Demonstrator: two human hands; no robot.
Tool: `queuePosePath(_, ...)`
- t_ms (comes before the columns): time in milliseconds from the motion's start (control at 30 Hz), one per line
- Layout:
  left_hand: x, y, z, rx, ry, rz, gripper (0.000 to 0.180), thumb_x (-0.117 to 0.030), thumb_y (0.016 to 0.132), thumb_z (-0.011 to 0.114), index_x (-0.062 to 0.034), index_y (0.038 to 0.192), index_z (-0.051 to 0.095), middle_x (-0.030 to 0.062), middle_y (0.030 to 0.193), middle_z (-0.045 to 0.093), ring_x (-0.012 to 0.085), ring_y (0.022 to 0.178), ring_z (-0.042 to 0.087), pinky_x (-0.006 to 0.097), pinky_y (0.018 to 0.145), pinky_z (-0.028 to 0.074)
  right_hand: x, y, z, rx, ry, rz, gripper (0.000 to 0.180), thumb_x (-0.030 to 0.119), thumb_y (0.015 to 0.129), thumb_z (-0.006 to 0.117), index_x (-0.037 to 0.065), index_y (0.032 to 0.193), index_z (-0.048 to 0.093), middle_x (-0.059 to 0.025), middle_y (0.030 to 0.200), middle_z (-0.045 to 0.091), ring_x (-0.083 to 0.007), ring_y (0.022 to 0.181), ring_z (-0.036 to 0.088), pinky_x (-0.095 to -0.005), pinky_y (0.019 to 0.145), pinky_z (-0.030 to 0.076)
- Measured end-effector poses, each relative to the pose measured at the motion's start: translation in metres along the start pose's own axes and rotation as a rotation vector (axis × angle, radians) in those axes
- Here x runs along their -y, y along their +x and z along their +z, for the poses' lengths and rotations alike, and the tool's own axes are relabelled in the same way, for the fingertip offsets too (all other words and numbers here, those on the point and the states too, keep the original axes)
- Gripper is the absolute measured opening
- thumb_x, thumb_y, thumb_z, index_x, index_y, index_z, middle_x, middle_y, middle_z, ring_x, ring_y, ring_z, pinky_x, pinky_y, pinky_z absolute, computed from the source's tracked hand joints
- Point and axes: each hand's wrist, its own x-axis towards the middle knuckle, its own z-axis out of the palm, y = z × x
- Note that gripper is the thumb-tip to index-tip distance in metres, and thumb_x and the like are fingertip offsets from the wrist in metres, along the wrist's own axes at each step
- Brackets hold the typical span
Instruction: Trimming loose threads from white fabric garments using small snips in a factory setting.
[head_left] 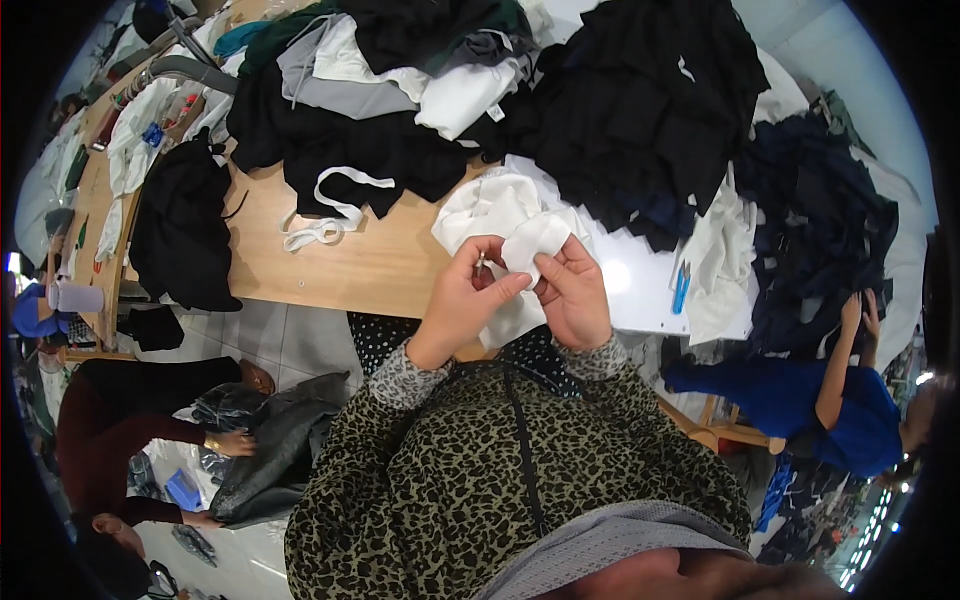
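Note:
A piece of white cloth [538,238] is gathered up in front of my chest, at the table's near edge. My left hand [462,302] pinches it from the left, thumb pointing across toward the other hand. Something small and metallic shows by the left fingers, too small to name. From the right, my right hand [576,298] grips the same cloth between thumb and fingers. The rest of the cloth lies crumpled on the table behind my hands, and a part hangs down below them.
Black garments [640,110] are heaped at the back. A white strip [345,215] lies on the wooden table [330,265]. Blue-handled snips [682,288] rest beside white fabric [722,265] at right. One person in blue [800,405] works at right, another in dark red [110,430] at left.

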Motion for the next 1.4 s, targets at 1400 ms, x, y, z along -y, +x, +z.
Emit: queuePosePath(1400,-0.005,0.002,-0.044,-0.408,0.459,0.46,0.02,-0.007,0.077,0.069,-0.0026,0.092,0.056,0.0015,0.082,0.052,0.0055,0.059,0.045,0.018,0.051,0.038,-0.018,0.023,0.04,-0.146,-0.058,-0.056,0.033,-0.004,0.086,0.052,-0.007,0.119,0.05,-0.0135,0.106,0.059,-0.0158,0.09,0.059,-0.026,0.079,0.052)
